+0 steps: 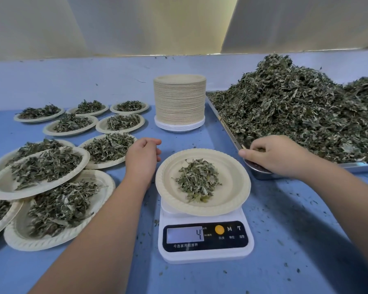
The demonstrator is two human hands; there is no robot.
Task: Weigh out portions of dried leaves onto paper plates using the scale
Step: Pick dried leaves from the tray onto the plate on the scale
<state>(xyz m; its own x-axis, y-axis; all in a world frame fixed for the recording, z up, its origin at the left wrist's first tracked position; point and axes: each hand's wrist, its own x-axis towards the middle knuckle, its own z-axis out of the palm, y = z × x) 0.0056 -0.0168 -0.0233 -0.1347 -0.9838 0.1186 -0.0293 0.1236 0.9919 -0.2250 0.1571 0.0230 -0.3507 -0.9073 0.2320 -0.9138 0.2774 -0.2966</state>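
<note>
- Weighing is well under way, judging by the spread: some ten filled plates [40,183] lie to the left of the scale [205,240], several overlapping one another, each with its share of leaves.
- On the scale sits one more paper plate [232,181] with a small pile [197,180] in its middle. The display reads 4, and this pile looks thinner than those on the filled plates, so this portion probably needs more.
- Much is left to do. A tall stack of unused plates [180,100] stands behind the scale, and a big heap of leaves [295,115] fills the metal tray [261,172] to the right of it.
- The right hand [278,154] lies at the tray's near corner, just right of the scale. Its fingers are curled down and seem to close on a pinch of leaves [258,148], though how much it holds is hidden.
- That pinch is apart from the plate on the scale, just beyond its right rim, so it has yet to be carried across.
- The left hand [141,158] is just left of the scale, between it and the filled plates, loosely curled and holding nothing; whether it touches the nearest filled plate cannot be told.
</note>
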